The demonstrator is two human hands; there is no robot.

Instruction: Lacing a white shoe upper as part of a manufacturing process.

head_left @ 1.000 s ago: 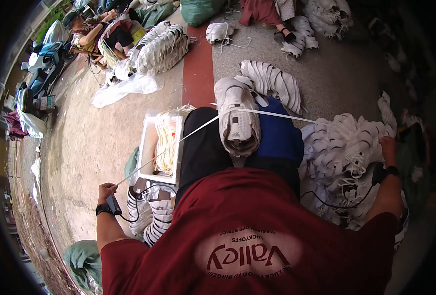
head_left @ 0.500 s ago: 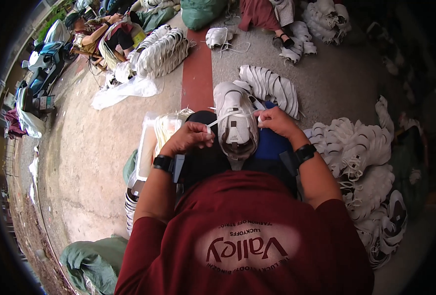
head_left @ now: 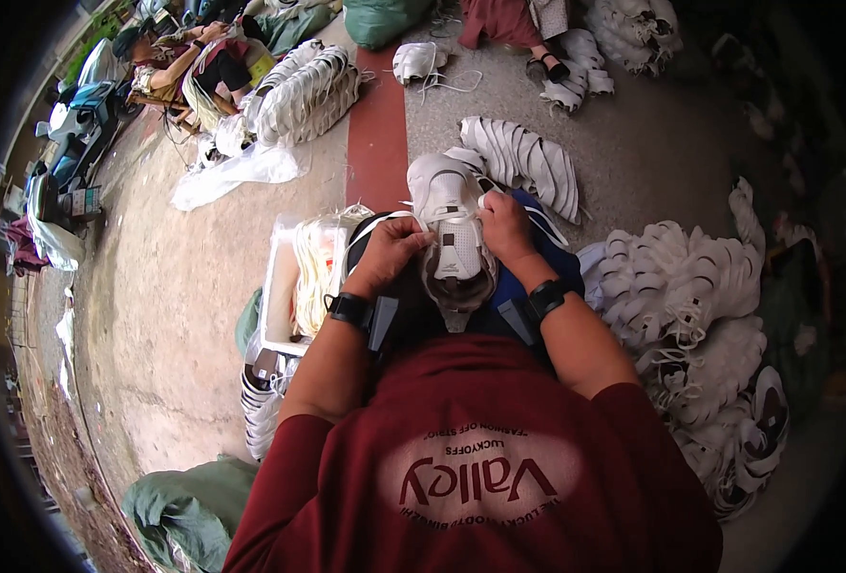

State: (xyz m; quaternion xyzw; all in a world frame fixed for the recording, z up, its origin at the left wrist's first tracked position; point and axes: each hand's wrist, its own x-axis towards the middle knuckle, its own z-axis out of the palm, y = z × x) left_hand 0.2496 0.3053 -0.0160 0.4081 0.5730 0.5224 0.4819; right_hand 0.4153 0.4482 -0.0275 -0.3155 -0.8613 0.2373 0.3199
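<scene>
A white shoe upper (head_left: 442,186) lies across my lap between my knees, its tongue with a dark patch facing up. My left hand (head_left: 394,251) is closed in a pinch at the left edge of its eyelet row. A white shoelace (head_left: 370,225) loops out past that hand over my dark-clad left knee. On the opposite edge, my right hand (head_left: 509,229) pinches the lace close to the upper, fingertips against it. Exactly where the lace ends sit is hidden by my fingers.
A white foam box (head_left: 281,286) of pale laces (head_left: 320,286) stands left of my knee. White uppers lie stacked ahead (head_left: 523,170) and heaped at my right (head_left: 676,282). Green sacks (head_left: 189,511) rest at near left and far ahead. Other people (head_left: 179,72) sit farther off.
Both hands have come inward from either side to the edges of the upper. The lace stretched across its front between them is no longer held taut; a loop now hangs at the left.
</scene>
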